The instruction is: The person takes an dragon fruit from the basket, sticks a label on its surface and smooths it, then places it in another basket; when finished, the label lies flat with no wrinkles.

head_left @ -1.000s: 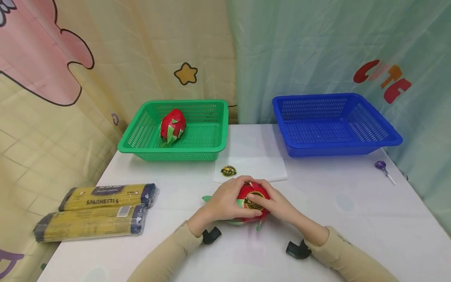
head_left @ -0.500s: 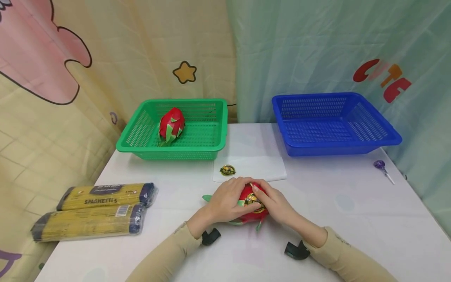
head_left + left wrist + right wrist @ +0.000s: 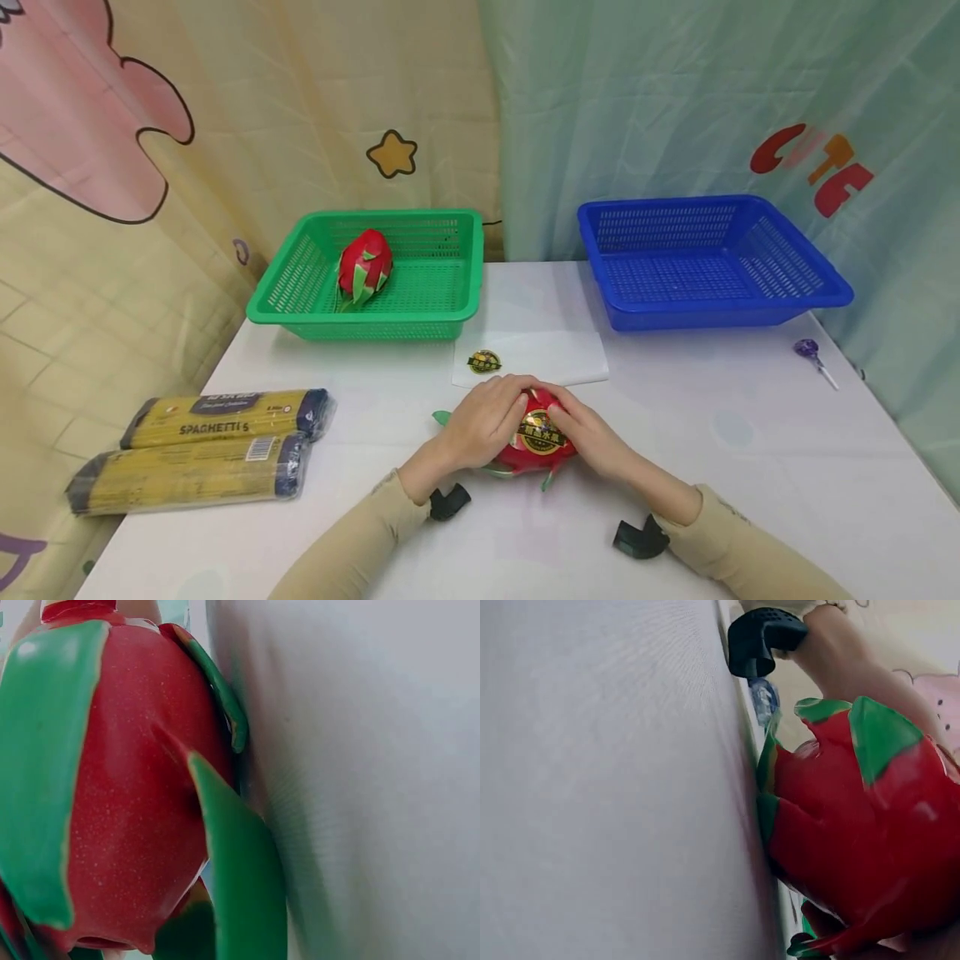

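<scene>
A red dragon fruit with green-tipped scales lies on the white table, and a round black-and-gold sticker faces up on it. My left hand holds its left side, and my right hand holds the right side. Fingertips of both hands come together over its far side, and the thumbs lie at either edge of the sticker. Close up in the left wrist view, the dragon fruit shows long green scales near the tabletop. In the right wrist view, the same dragon fruit hides most of my fingers.
Behind my hands lies a white sheet bearing another round sticker. A green basket at back left contains a second dragon fruit. A blue basket stands back right, near a purple lollipop. Two spaghetti packs lie left.
Both thumbs have drawn apart from the middle of the sticker toward its sides, uncovering it. The fruit stays in place between my hands.
</scene>
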A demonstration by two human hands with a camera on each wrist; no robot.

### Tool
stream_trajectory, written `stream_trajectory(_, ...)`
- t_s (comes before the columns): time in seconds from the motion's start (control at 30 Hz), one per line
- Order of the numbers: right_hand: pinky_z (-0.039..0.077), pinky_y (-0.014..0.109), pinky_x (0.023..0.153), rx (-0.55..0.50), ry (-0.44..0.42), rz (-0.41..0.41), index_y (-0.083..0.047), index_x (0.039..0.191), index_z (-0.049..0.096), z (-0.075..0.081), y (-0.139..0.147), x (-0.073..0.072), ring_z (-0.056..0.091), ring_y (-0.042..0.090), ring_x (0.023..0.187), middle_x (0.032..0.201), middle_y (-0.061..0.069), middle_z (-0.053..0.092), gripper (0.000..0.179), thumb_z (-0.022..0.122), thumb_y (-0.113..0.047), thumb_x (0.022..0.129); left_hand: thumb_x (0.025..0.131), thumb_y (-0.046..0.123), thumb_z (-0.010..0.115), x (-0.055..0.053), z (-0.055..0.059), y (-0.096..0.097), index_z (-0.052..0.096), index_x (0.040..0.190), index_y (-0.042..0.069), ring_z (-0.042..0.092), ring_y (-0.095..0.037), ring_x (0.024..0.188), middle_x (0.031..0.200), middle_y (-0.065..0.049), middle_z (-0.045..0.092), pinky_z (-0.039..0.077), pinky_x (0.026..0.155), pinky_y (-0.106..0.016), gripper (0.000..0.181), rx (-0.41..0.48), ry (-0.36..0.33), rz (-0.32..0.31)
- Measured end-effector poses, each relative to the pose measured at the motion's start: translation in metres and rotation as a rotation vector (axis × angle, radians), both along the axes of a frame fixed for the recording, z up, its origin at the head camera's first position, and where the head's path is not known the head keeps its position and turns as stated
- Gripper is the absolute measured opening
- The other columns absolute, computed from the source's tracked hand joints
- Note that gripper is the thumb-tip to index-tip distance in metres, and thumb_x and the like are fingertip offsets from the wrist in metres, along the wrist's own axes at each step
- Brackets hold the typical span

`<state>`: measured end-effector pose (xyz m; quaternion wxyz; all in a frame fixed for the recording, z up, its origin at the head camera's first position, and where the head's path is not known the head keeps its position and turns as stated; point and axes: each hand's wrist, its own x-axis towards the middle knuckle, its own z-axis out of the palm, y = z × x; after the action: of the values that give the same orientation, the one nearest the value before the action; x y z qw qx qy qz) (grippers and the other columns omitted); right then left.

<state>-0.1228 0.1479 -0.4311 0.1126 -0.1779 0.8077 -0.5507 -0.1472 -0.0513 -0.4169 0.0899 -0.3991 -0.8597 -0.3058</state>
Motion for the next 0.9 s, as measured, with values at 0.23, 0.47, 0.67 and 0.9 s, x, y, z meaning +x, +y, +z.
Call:
stream_trajectory(0.23, 0.048, 0.034, 0.083, -0.001, 0.014, 0.077, -0.013, 0.143, 0.032, -0.0013, 0.0029, -0.0019, 0.055, 0.022, 0.100, 0.118, 0.009, 0.054, 0.061, 0.060, -0.027, 0.091, 0.104, 0.027, 0.027, -0.0025, -0.0011, -0.0017, 0.050, 0.126, 0.012, 0.055, -0.011, 0.101, 0.114, 0.002, 0.060, 0.045, 0.087, -0.032, 0.035, 0.050, -0.127, 0.022)
stream_trajectory(0.47, 0.048, 0.031, 0.084, 0.040, 0.170, 0.047, -0.011, 0.139, 0.037, -0.0036, 0.0011, 0.0001, 0.056, 0.016, 0.098, 0.113, 0.003, 0.058, 0.046, 0.049, -0.023, 0.096, 0.101, 0.040, 0.033, -0.0024, -0.0017, -0.0016, 0.049, 0.126, 0.015, 0.054, -0.009, 0.097, 0.111, 0.004, 0.059, 0.046, 0.082, -0.030, 0.040, 0.036, -0.135, 0.035)
stream_trajectory(0.67, 0.048, 0.031, 0.084, 0.004, 0.248, -0.014, -0.008, 0.134, 0.045, -0.0057, -0.0027, -0.0011, 0.057, 0.015, 0.094, 0.109, 0.003, 0.061, 0.035, 0.036, -0.018, 0.101, 0.101, 0.034, 0.033, -0.0008, -0.0022, 0.0002, 0.052, 0.123, 0.011, 0.054, -0.009, 0.096, 0.109, 0.002, 0.060, 0.046, 0.085, -0.030, 0.036, 0.067, -0.088, 0.037)
stream_trajectory(0.9, 0.046, 0.032, 0.090, -0.006, 0.224, 0.017, -0.005, 0.136, 0.044, -0.0027, 0.0002, -0.0045, 0.056, 0.016, 0.101, 0.115, 0.006, 0.060, 0.038, 0.029, -0.019, 0.103, 0.103, 0.025, 0.029, -0.0030, -0.0056, 0.0000, 0.052, 0.123, 0.011, 0.056, -0.010, 0.099, 0.110, 0.001, 0.061, 0.046, 0.088, -0.030, 0.033, 0.098, -0.042, 0.037)
